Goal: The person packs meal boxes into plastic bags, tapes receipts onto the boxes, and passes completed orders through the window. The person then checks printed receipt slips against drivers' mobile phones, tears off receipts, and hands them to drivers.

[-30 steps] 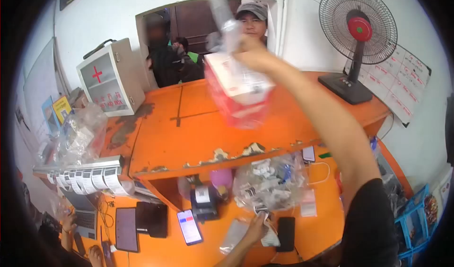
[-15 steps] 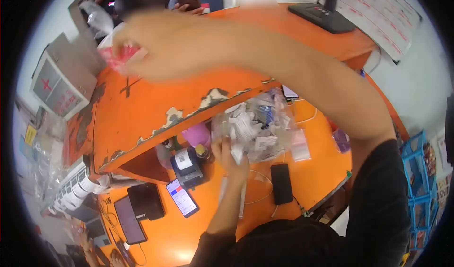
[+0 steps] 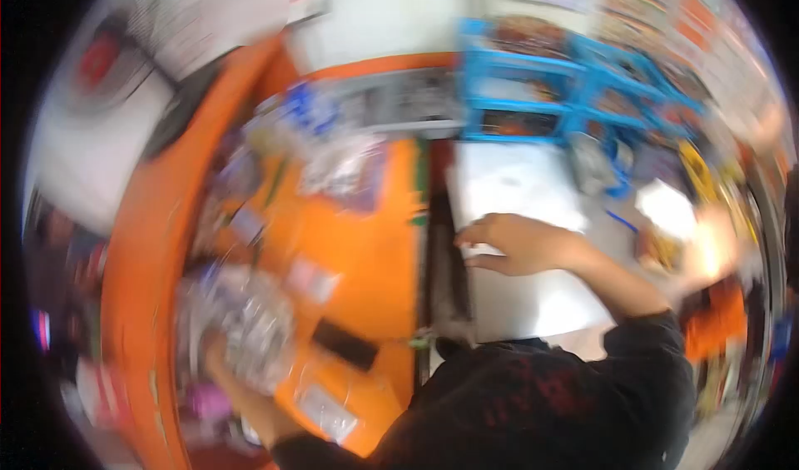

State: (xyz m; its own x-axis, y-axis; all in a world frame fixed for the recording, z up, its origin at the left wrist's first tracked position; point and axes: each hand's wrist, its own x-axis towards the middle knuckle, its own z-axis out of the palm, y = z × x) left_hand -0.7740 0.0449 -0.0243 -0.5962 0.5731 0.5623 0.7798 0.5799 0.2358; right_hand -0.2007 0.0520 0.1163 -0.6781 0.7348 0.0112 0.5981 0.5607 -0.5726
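Observation:
My left hand (image 3: 218,358) reaches down beside a clear plastic bag (image 3: 254,320) stuffed with pale, crumpled contents on the orange desk (image 3: 366,245). Motion smears its fingers, so what they hold does not show. Over a white, shiny surface (image 3: 524,179) on the right, my right hand (image 3: 524,244) hangs with thumb and fingers apart and nothing visible between them. A dark phone (image 3: 344,344) lies on the desk to the right of the bag.
Blue plastic racks (image 3: 520,79) stand at the back right. A raised orange counter (image 3: 150,254) borders the desk on the left, with a fan (image 3: 100,62) at its far end. Bags with white and blue contents (image 3: 341,166) lie at the desk's back. The view is blurred.
The view has swung to the right. My right hand has left the raised counter, where it held a pink-and-red plastic bag, and is now over the white surface without it.

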